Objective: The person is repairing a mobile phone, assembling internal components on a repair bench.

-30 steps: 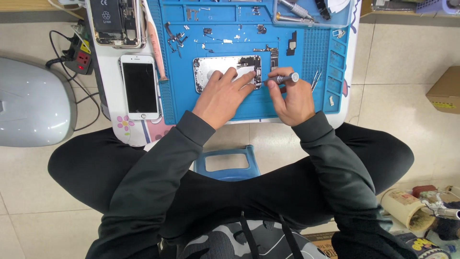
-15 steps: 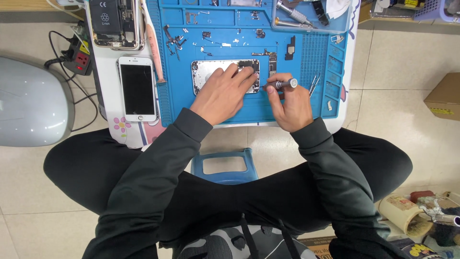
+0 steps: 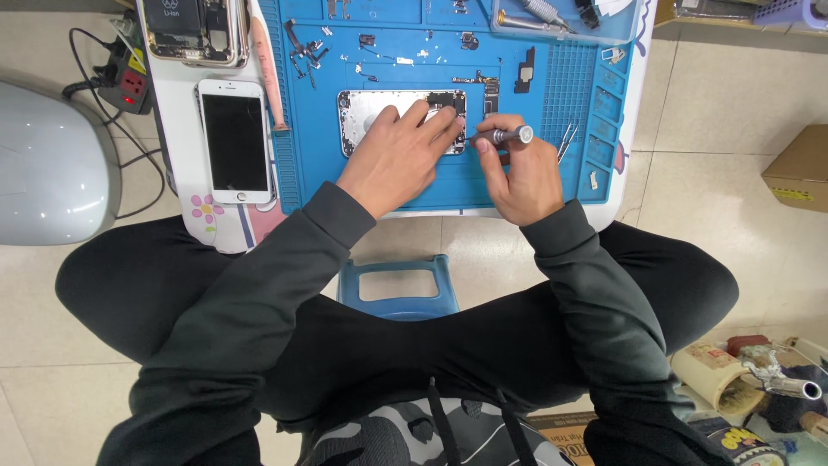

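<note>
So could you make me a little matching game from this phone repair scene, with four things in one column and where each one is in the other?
Things:
1. screwdriver
2. opened phone shell
3. white phone with dark screen
4. tweezers

Places:
A. lying face up on the white table, left of the blue mat
B. held in the right hand
C. on the mat, just right of the right hand
D. under the left hand, in the middle of the mat

Pairs: 1-B, 2-D, 3-A, 4-C
</note>
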